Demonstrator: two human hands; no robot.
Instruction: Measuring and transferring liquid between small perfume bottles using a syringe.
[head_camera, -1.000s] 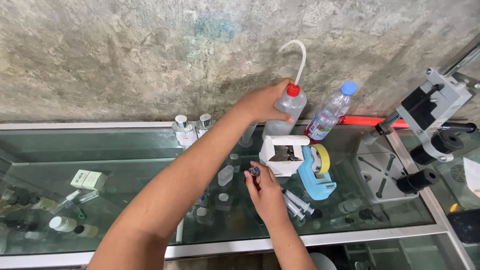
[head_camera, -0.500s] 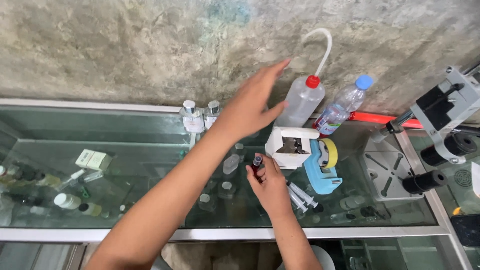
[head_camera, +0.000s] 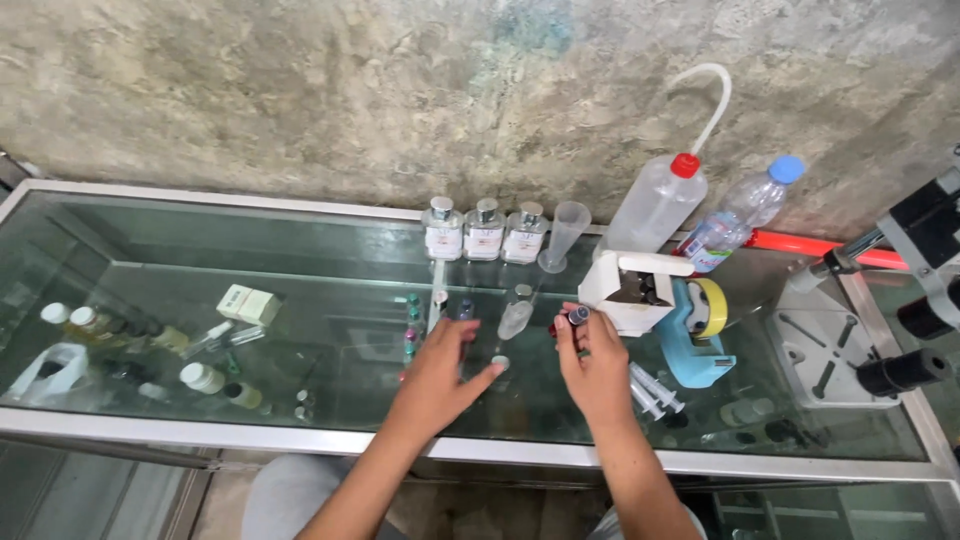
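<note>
Bench (head_camera: 300, 420): glass-topped case, carrying everything within arm's reach.
Wash bottle (head_camera: 655, 205): standing at the back wall, well apart from both hands.
Left hand (head_camera: 440, 375): lying open, fingertips nearing a small white cap (head_camera: 500, 363).
Right hand (head_camera: 598, 365): pinching a small dark vial (head_camera: 577, 316) upright between fingertips, seemingly to keep it from spilling.

three bottles (head_camera: 484, 231) behind hands, syringes (head_camera: 655, 391) right

Even daylight, soft glare on glass top (head_camera: 200, 300), slight edge distortion.
</note>
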